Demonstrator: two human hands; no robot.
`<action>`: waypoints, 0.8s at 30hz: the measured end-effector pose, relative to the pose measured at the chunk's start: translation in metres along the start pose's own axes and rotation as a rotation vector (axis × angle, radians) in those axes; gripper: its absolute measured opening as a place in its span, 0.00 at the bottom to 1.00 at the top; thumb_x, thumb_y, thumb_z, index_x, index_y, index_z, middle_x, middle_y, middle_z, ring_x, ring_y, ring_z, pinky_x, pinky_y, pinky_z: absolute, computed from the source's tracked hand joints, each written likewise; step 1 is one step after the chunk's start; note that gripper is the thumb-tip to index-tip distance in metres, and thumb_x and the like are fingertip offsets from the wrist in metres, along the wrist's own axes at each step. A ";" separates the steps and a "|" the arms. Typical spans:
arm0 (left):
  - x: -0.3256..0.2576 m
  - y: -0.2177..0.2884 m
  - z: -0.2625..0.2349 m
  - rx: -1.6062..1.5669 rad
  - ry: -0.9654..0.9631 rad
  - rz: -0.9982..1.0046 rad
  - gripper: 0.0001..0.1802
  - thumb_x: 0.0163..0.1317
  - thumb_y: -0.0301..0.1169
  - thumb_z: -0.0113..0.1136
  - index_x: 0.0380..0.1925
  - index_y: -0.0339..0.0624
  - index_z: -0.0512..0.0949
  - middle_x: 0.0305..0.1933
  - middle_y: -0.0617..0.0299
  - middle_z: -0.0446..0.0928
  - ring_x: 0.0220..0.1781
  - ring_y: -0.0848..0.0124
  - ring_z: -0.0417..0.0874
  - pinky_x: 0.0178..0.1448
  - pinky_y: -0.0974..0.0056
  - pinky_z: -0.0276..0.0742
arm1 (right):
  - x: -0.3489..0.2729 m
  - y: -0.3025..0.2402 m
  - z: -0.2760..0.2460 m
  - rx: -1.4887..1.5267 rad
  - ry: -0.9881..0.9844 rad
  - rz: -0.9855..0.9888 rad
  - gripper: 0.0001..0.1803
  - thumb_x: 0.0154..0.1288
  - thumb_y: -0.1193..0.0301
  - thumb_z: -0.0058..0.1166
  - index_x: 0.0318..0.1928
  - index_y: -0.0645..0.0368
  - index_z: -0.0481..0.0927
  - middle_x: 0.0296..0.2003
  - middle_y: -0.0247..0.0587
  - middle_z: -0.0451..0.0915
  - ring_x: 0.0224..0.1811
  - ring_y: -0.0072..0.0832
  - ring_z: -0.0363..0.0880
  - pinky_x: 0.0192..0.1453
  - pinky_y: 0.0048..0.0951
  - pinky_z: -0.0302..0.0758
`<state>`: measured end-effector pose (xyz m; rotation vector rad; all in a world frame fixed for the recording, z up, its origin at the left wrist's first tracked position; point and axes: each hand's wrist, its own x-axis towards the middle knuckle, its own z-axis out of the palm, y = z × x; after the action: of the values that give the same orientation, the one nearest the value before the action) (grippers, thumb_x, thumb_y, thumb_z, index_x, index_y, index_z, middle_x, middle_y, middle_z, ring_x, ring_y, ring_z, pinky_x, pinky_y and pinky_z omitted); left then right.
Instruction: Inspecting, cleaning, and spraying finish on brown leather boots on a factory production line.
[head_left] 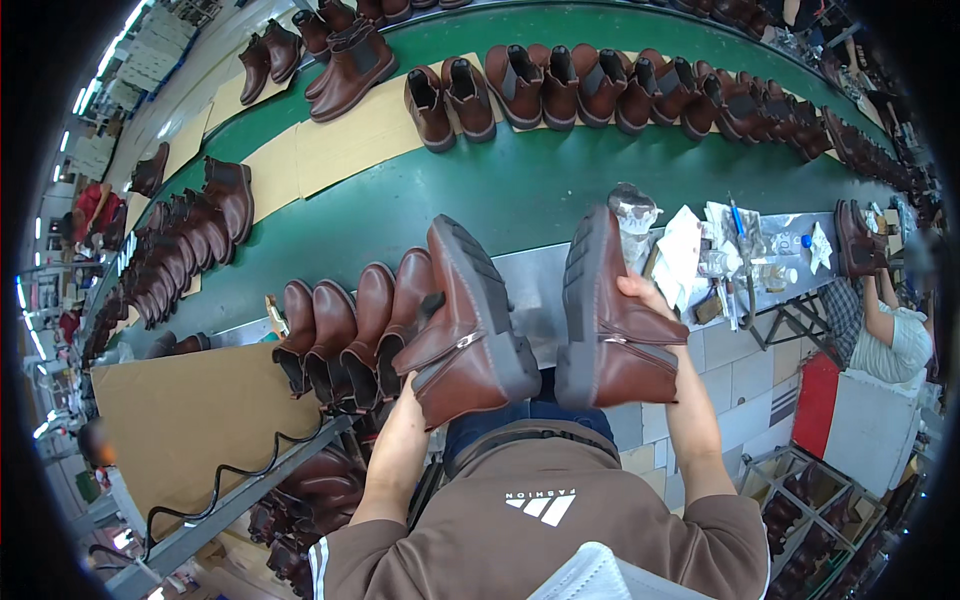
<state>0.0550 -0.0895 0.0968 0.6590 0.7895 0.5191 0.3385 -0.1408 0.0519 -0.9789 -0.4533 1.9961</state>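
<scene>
Two brown leather ankle boots are raised in front of my body, soles turned toward each other and zips showing. The left boot (465, 340) tilts toward the upper left, held by my left hand (409, 396), whose fingers are hidden behind the leather. Around the right boot (610, 340) my right hand (648, 294) is closed; its thumb shows at the boot's upper, while the other fingers are out of sight. Just left of the left boot, several matching boots (330, 320) lean in a row at the bench edge.
A green conveyor belt (370, 195) curves across the far side, carrying rows of boots on cardboard (345, 160). To the right, a metal bench holds papers (680, 255), bottles and a cup (634, 215). A cardboard sheet (190, 420) stands left; another person (890, 335) sits at right.
</scene>
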 end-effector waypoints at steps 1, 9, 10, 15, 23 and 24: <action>0.002 -0.002 -0.004 0.721 0.019 0.250 0.22 0.63 0.26 0.50 0.57 0.42 0.60 0.47 0.59 0.70 0.46 0.70 0.75 0.49 0.70 0.74 | -0.002 0.009 0.023 0.280 -0.115 -0.071 0.34 0.62 0.62 0.52 0.65 0.63 0.59 0.59 0.54 0.67 0.56 0.40 0.73 0.54 0.37 0.77; -0.005 0.009 0.028 0.043 0.148 0.174 0.23 0.62 0.24 0.51 0.57 0.41 0.59 0.42 0.62 0.70 0.43 0.71 0.74 0.45 0.70 0.75 | 0.004 0.021 0.054 0.656 -0.276 -0.253 0.36 0.64 0.56 0.48 0.65 0.64 0.57 0.62 0.61 0.62 0.55 0.43 0.74 0.52 0.38 0.79; -0.008 0.019 0.039 0.177 0.194 0.159 0.21 0.65 0.33 0.49 0.58 0.45 0.62 0.47 0.61 0.71 0.44 0.70 0.75 0.45 0.66 0.75 | -0.002 0.012 0.050 0.626 -0.197 -0.212 0.34 0.63 0.59 0.50 0.64 0.64 0.58 0.60 0.59 0.64 0.54 0.41 0.75 0.52 0.37 0.78; 0.011 -0.002 -0.015 0.053 0.056 0.031 0.21 0.71 0.40 0.41 0.61 0.48 0.61 0.55 0.59 0.70 0.52 0.69 0.74 0.53 0.62 0.74 | -0.001 -0.022 0.023 -0.056 0.180 -0.152 0.37 0.55 0.69 0.60 0.64 0.64 0.59 0.50 0.44 0.75 0.50 0.32 0.77 0.52 0.32 0.76; 0.029 -0.039 -0.051 -0.325 0.005 -0.046 0.23 0.71 0.42 0.42 0.61 0.44 0.62 0.54 0.59 0.70 0.55 0.70 0.72 0.60 0.66 0.70 | 0.053 0.004 0.027 -0.949 0.556 -0.230 0.51 0.47 0.61 0.67 0.69 0.61 0.53 0.54 0.50 0.74 0.54 0.37 0.75 0.59 0.32 0.69; 0.028 -0.040 -0.051 -0.263 0.024 -0.047 0.23 0.71 0.42 0.42 0.61 0.44 0.62 0.54 0.59 0.70 0.56 0.70 0.72 0.61 0.66 0.69 | 0.062 0.006 0.028 -0.946 0.558 -0.227 0.51 0.47 0.61 0.67 0.69 0.61 0.53 0.54 0.50 0.74 0.54 0.37 0.75 0.59 0.32 0.69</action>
<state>0.0389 -0.0812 0.0286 0.3913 0.7416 0.5766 0.2929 -0.0924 0.0370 -1.8759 -1.1619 1.1717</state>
